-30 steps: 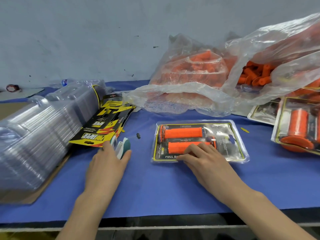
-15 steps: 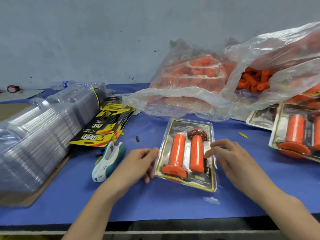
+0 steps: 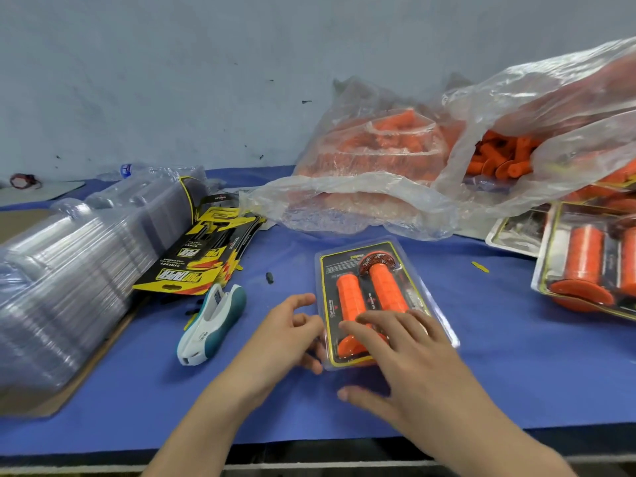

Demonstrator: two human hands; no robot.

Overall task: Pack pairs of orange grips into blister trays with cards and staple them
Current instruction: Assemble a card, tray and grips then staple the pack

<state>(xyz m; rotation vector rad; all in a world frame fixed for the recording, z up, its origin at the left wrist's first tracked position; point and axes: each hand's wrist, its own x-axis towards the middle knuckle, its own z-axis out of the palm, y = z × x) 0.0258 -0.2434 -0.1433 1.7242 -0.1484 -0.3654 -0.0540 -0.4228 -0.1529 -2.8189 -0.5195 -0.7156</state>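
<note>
Since half a second ago the right hand (image 3: pixel 406 359) has slid onto the blister pack (image 3: pixel 364 266), its straight fingers flat over the orange grips (image 3: pixel 347 297). At the pack's left edge the left hand (image 3: pixel 285 342) touches it with loosely curled fingers; whether they pinch it is unclear. The pack lies on the blue table (image 3: pixel 516 356), with the stapler (image 3: pixel 213 325) to its left.

Left grip (image 3: pixel 285 339), right grip (image 3: pixel 413 359): bare hands. Forearms bare, uncovered down to bottom frame edge.
</note>
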